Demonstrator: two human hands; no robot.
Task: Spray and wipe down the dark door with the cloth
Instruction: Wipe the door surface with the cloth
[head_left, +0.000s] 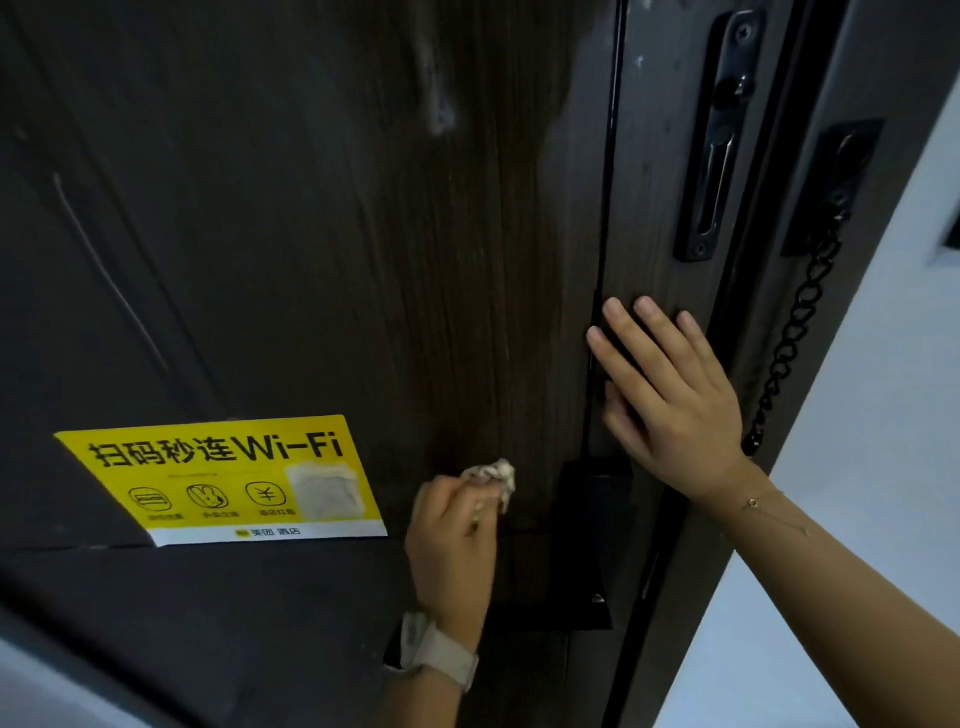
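Two hands work here. Your left hand (452, 540) bunches the cloth (493, 475), soft, light and easily wadded, fingers curled round it and pressing it to the door (311, 234) beside the yellow sticker (218, 478). Your right hand (670, 400) lies flat, fingers straight, bracing near the door's edge and holding nothing.

Dark wood-grained door (363, 234), yellow sticker (218, 478) with black lettering, whitish cloth (493, 475).

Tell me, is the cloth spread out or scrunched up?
Scrunched up: the cloth is a small wad pinched in the left hand, only a bit poking out.
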